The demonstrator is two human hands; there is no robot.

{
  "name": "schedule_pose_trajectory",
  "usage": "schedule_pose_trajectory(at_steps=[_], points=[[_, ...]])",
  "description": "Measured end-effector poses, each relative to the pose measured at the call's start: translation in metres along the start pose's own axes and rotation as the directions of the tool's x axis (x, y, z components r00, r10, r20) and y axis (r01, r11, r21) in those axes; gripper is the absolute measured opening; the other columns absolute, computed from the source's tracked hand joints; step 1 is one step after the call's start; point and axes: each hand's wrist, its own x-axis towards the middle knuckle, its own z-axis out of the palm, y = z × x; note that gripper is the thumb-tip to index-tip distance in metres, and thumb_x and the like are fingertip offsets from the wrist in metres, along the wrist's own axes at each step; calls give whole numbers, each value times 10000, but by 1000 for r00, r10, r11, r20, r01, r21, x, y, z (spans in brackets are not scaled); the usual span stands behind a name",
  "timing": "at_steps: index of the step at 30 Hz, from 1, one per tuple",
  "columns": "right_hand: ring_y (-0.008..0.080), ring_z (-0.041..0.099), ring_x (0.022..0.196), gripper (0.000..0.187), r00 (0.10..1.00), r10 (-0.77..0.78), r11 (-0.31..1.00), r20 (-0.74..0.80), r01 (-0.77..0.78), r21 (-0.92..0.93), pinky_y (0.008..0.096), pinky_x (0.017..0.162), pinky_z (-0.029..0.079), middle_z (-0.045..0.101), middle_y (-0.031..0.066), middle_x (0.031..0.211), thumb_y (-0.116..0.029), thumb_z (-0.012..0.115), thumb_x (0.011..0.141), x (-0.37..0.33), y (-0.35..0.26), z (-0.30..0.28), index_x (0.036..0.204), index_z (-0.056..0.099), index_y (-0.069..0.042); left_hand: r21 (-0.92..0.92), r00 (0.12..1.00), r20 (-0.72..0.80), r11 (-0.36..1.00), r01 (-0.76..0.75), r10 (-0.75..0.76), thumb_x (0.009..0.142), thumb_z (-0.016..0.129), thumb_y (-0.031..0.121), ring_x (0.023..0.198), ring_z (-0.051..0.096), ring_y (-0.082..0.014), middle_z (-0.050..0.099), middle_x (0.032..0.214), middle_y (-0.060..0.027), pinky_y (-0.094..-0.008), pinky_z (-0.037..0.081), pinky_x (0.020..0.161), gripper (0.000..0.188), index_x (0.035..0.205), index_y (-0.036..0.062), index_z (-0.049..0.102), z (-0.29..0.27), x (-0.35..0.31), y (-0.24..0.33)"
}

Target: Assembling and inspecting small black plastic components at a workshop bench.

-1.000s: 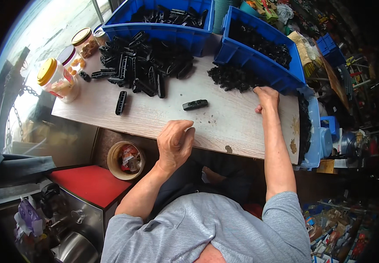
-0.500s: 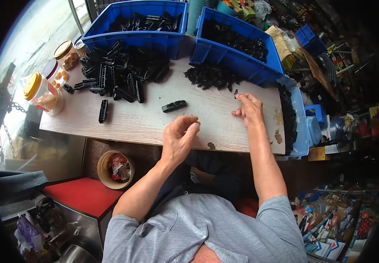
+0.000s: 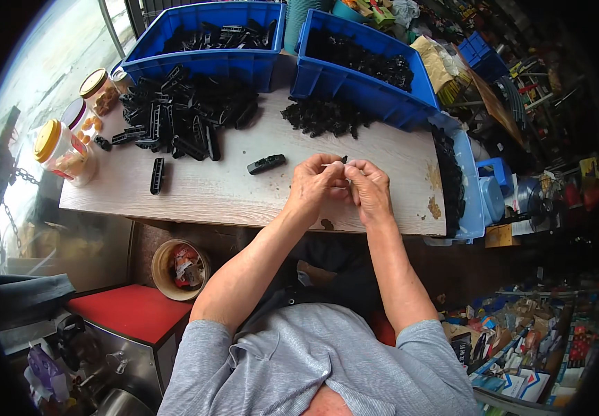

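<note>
My left hand (image 3: 313,186) and my right hand (image 3: 370,188) meet over the table, fingertips close together. Between them shows a small black plastic part (image 3: 344,159), pinched by my right fingers. The left thumb and fingers are also closed in a pinch; what they hold is too small to make out. To the left of my hands lies a long black plastic piece (image 3: 267,163) with a notched upper side. A similar slotted black piece (image 3: 157,175) lies alone farther left. Behind are a heap of long black pieces (image 3: 174,118) and a heap of small black parts (image 3: 323,116).
Two blue bins (image 3: 206,69) (image 3: 375,90) with black parts stand along the back. A clear blue tub (image 3: 471,184) with black parts stands at the right table edge. Lidded jars (image 3: 63,156) are at the left. Below the front edge stands a waste bucket (image 3: 163,281).
My right hand has moved left from beside the small-part heap, bringing the small black part. My left hand has moved right and up to meet it. The view has shifted slightly.
</note>
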Motion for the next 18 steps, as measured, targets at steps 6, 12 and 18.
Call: schedule_pose_trajectory(at_steps=[6, 12, 18], points=[[30, 423, 437, 192, 997, -82, 997, -12, 82, 3, 198, 401, 295, 611, -13, 686, -158, 730, 863, -5, -1, 0, 987, 646, -39, 34, 998, 50, 999, 34, -35, 939, 635, 140, 674, 609, -108, 641, 819, -54, -253, 570, 629, 150, 998, 2, 624, -3, -9, 5], [61, 427, 394, 171, 992, 30, 999, 125, -27, -28, 229, 409, 419, 538, -11, 547, -168, 744, 858, -15, -7, 3, 936, 655, -46, 189, 995, 66, 978, -84, 73, 929, 645, 157, 674, 627, -145, 661, 821, -73, -271, 546, 625, 188, 997, -18, 630, -15, -28, 10], [108, 495, 421, 156, 982, 45, 989, 185, -70, 129, 351, 526, 587, 515, 2, 529, -166, 744, 860, -23, -2, 19, 919, 656, -52, 958, 535, 270, -165, -236, 800, 835, 736, 175, 1017, 598, -289, 654, 1095, -123, -411, 496, 851, 322, 1119, 51, 648, -54, -51, 46]])
